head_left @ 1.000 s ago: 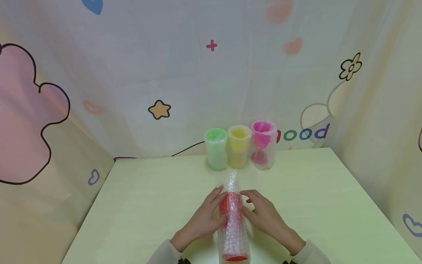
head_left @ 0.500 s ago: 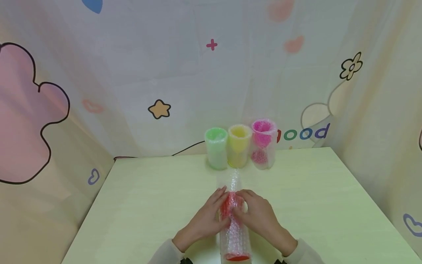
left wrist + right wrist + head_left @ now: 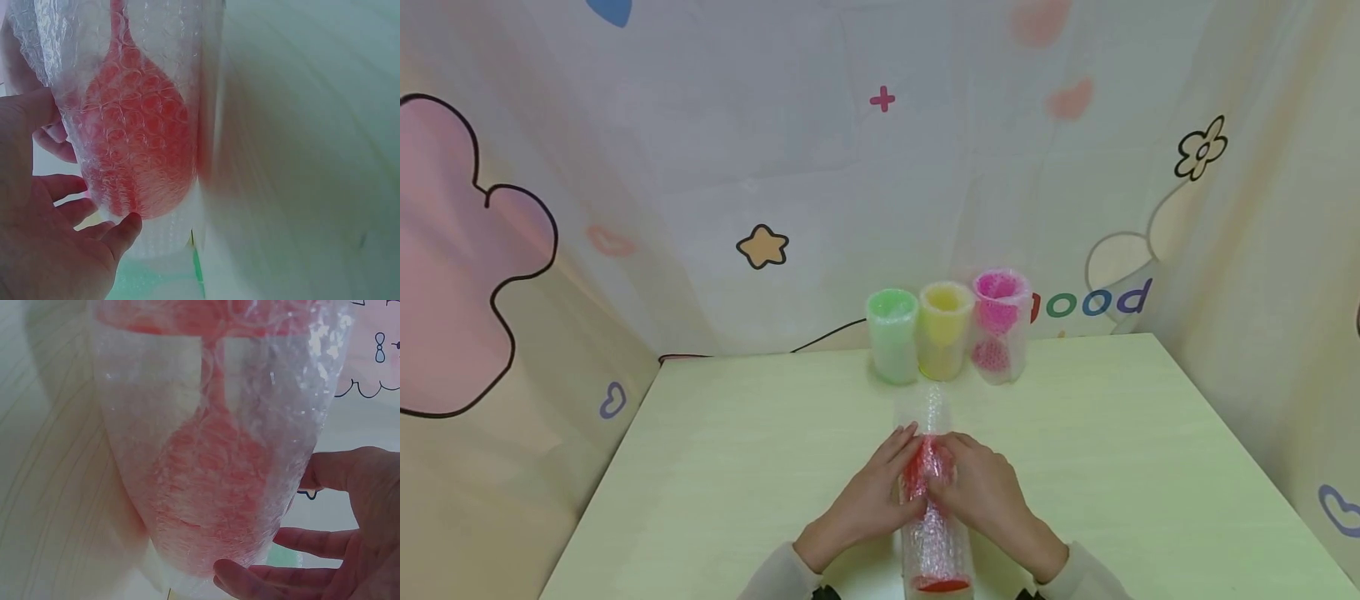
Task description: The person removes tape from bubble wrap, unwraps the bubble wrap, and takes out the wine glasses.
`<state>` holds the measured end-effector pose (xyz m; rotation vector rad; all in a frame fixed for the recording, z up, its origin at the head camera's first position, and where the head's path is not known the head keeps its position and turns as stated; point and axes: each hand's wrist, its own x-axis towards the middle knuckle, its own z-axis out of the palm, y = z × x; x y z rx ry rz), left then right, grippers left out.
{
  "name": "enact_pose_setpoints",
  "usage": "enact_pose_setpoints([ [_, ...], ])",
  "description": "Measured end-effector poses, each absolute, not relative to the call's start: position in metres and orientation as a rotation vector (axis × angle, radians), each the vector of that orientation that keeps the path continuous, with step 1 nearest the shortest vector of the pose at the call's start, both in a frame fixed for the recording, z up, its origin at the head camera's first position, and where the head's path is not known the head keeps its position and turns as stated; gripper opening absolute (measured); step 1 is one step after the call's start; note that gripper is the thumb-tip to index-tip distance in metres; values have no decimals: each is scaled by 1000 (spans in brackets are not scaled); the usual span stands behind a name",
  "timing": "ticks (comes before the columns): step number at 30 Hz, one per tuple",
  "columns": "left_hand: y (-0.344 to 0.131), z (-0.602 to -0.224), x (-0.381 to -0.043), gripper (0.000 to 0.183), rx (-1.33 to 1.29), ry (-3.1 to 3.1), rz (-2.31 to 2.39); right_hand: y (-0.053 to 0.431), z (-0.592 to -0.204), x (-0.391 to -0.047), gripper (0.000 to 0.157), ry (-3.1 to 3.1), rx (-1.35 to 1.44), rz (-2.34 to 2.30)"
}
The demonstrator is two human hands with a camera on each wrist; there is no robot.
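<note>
A red stemmed goblet (image 3: pixel 140 131), rolled in clear bubble wrap (image 3: pixel 936 546), lies lengthwise on the table with its foot toward me. Bowl and stem show through the wrap in both wrist views. From the left, my left hand (image 3: pixel 867 500) holds the wrapped bowl, thumb on top and fingers along its side and rim end. My right hand (image 3: pixel 988 492) grips the same part from the right, its thumb over the wrap and close to the left thumb. Some of the right fingertips are hidden in the head view.
At the back of the pale table (image 3: pixel 737 467) stand three upright bubble-wrapped goblets: green (image 3: pixel 894 337), yellow (image 3: pixel 944 333) and pink (image 3: pixel 1000 325). The far end of the wrap reaches close to them. A printed curtain (image 3: pixel 820 167) hangs behind and at both sides.
My right hand has moved left onto the wrapped bowl; a second ago its fingers were spread at the right edge. The left hand has shifted slightly right with the roll.
</note>
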<state>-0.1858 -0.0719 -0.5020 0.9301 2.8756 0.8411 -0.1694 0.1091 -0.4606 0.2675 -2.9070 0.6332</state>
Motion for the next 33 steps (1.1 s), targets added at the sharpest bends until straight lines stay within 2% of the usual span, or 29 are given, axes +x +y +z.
enact_pose_setpoints([
  [6, -71, -500, -184, 78, 949, 2887, 852, 106, -458, -167, 56, -2945, 243, 634],
  [18, -69, -500, -182, 76, 951, 2880, 824, 106, -458, -167, 54, -2903, 369, 562],
  [21, -70, -499, -182, 76, 947, 2881, 817, 106, -458, -166, 41, -2871, 431, 452],
  [25, -70, -498, -182, 76, 947, 2891, 807, 106, -457, -162, 16, -2808, 513, 311],
  [33, -68, -497, -182, 77, 959, 2887, 819, 106, -454, -159, 12, -2748, 639, 125],
])
